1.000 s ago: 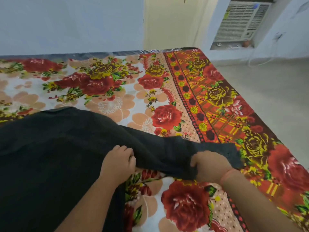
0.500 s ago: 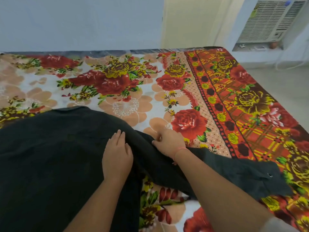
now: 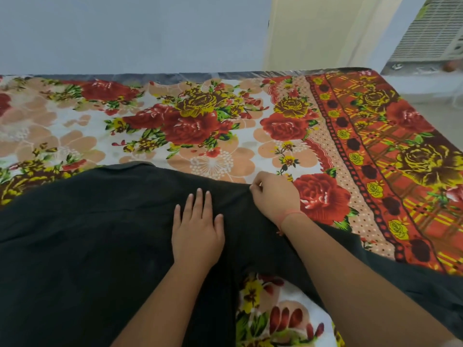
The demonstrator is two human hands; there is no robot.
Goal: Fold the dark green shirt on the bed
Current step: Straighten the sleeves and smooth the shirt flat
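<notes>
Floral bedsheet (image 3: 213, 136) covering bed, dark green shirt (image 3: 87, 246) spread over its near left part, sleeve trailing right, left hand (image 3: 198, 229) flat on shirt, fingers straight, right hand (image 3: 274, 196) pinching shirt's far edge, pink wrist thread (image 3: 290, 215)

1. Shirt (image 3: 87, 246) lies on the bed (image 3: 225, 136), covering its near left and centre.
2. Left hand (image 3: 198, 229) rests flat on the shirt, centre.
3. Right hand (image 3: 274, 194) is just right of it and slightly farther, pinching the shirt's far edge.
4. Sleeve (image 3: 413, 279) runs to the near right, under the right forearm.
5. Wall (image 3: 125, 33) is behind the bed's far edge; window unit (image 3: 431, 41) is at far right.
</notes>
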